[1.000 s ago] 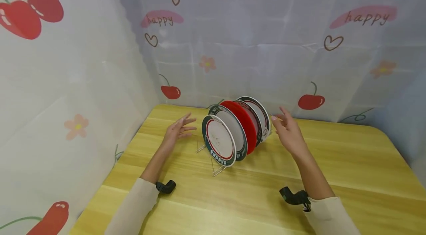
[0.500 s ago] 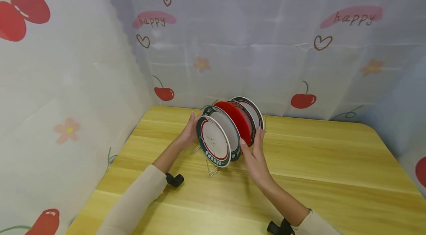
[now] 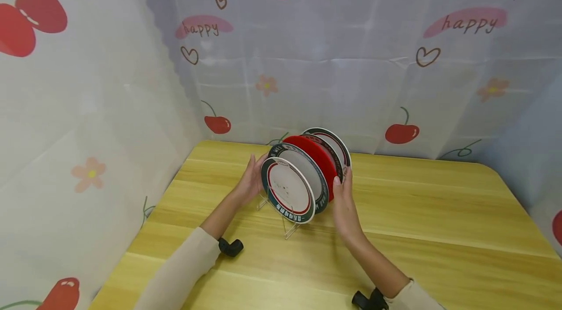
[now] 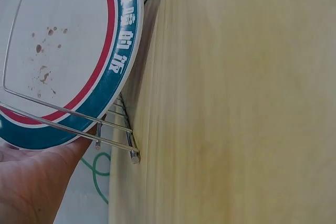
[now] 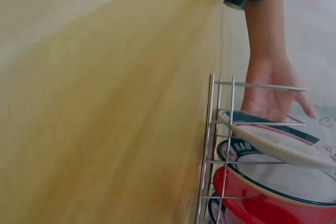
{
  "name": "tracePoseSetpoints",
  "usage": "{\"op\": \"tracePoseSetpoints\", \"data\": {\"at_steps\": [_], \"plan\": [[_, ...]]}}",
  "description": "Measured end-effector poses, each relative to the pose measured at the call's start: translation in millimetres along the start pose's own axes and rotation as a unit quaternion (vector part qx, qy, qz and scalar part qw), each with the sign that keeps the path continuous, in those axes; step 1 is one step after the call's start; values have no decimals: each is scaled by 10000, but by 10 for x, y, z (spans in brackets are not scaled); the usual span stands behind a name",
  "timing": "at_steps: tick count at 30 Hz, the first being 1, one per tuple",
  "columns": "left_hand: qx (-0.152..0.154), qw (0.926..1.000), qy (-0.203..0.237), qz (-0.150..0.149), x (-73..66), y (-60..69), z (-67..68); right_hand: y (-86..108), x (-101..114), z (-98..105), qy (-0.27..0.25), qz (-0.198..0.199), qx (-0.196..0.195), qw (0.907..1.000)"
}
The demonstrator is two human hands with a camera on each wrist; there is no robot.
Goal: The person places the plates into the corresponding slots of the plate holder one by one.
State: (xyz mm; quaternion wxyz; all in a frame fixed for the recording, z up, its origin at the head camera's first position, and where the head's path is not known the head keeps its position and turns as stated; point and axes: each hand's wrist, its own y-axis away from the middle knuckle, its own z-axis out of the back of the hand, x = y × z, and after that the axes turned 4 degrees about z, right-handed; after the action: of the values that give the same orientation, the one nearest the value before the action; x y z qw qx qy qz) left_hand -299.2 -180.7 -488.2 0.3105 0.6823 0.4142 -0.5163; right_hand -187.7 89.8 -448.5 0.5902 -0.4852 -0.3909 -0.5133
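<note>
Several round plates stand on edge in a metal wire dish rack [image 5: 211, 124]. The front plate [image 3: 287, 188] is white with a red ring, a dark green rim with lettering and brown specks. Behind it are a greyish plate [image 3: 304, 166], a red plate [image 3: 317, 148] and a green-rimmed white one [image 3: 338, 144] at the back. My left hand [image 3: 250, 184] touches the left side of the rack and plates, thumb extended; its other fingers are partly hidden. My right hand [image 3: 346, 210] rests along the right side, thumb and fingers raised and fairly straight by the plate edges.
A wood-grain table [image 3: 417, 212] extends to the right and in front of the rack. Cherry-printed sheeting [image 3: 298, 90] forms a wall behind, with another at the left [image 3: 88, 119]. Wrist cameras [image 3: 231, 247] sit on both forearms.
Both hands have come in from the sides to touch the rack and plates. Over the last half second, the front of the rack has shifted slightly right and towards me, plates included.
</note>
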Motion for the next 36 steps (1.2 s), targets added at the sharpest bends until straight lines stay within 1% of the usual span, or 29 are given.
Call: {"op": "tracePoseSetpoints", "data": {"at_steps": [4, 10, 12, 14, 16, 19, 22, 25, 29, 32, 36], "plan": [[-52, 10000, 74, -29, 32, 44, -50, -49, -47, 61, 22, -74, -5, 10000], [-52, 9998, 69, -206, 82, 108, -145, -129, -95, 154, 41, -173, 91, 9998], [-26, 9997, 16, -222, 95, 127, -176, -144, -100, 176, 39, -199, 94, 9998], [-43, 9997, -60, -243, 99, 138, -202, -136, -91, 184, -1, -235, 14, 9997], [-64, 9996, -89, -276, 89, 127, -218, -112, -84, 167, -173, -229, -139, 9995], [-155, 9992, -143, -326, 59, 77, -226, -29, -61, 101, -415, -214, -320, 9984], [-119, 9990, -183, -381, 25, 7, -225, 56, -34, 14, -580, -113, -262, 9979], [-70, 9988, -276, -401, 14, -30, -216, 113, 5, -49, -510, -51, -97, 9986], [-4, 9986, -311, -423, 17, -33, -220, 134, 22, -65, -313, 14, 4, 9995], [71, 9980, -388, -504, 24, -35, -243, 133, 8, -40, -239, 33, 38, 9997], [165, 9964, -449, -700, 51, -46, -290, 117, -2, 0, -138, 31, 64, 9999]]}}
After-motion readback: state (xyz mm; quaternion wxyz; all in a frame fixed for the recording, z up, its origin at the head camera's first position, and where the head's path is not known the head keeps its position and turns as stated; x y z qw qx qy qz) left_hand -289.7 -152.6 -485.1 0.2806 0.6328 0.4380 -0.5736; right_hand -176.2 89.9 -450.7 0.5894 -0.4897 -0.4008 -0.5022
